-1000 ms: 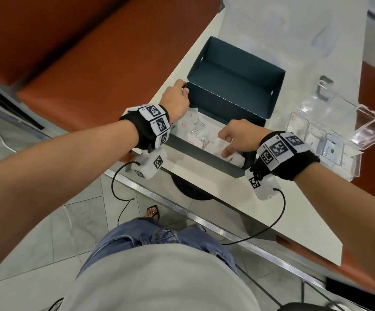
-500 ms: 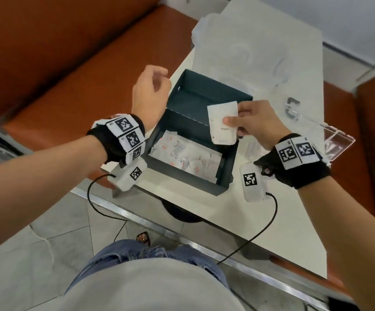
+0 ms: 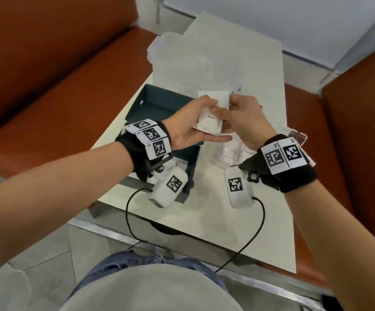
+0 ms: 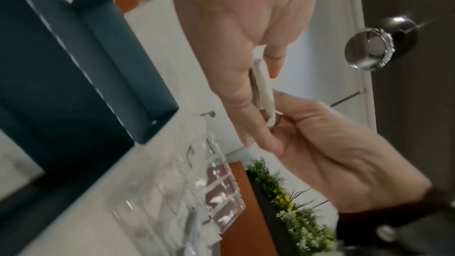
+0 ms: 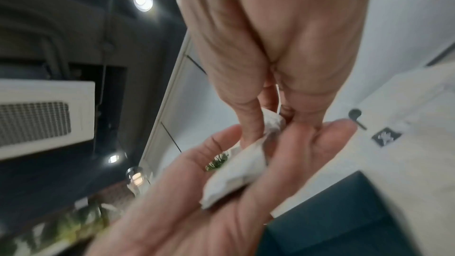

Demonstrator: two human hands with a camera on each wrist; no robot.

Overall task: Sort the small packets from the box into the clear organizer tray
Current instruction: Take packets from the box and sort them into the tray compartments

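Two white sugar packets [image 3: 208, 124] are held between both hands above the dark teal box [image 3: 159, 102]. My left hand [image 3: 195, 122] lies palm up under them, thumb pressing on top. My right hand [image 3: 224, 106] pinches the packets from the right side. The left wrist view shows a packet's edge [image 4: 263, 89] squeezed between thumb and fingers of the left hand [image 4: 256, 77], with the right hand [image 4: 332, 143] meeting it. In the right wrist view a packet [image 5: 241, 170] lies across the left palm [image 5: 197, 192]. The clear organizer tray [image 3: 224, 153] sits on the table under my right hand, partly hidden.
The white table [image 3: 215, 212] is narrow, with orange bench seats [image 3: 47, 86] on both sides. A clear plastic lid or bag [image 3: 193, 61] lies beyond the box. Wrist camera cables [image 3: 245, 248] hang over the near table edge. More packets lie in the box, mostly hidden by my left wrist.
My right hand lifted a packet out of the box and carried it up. My left hand left the box edge and came across, now gripping the packets too.
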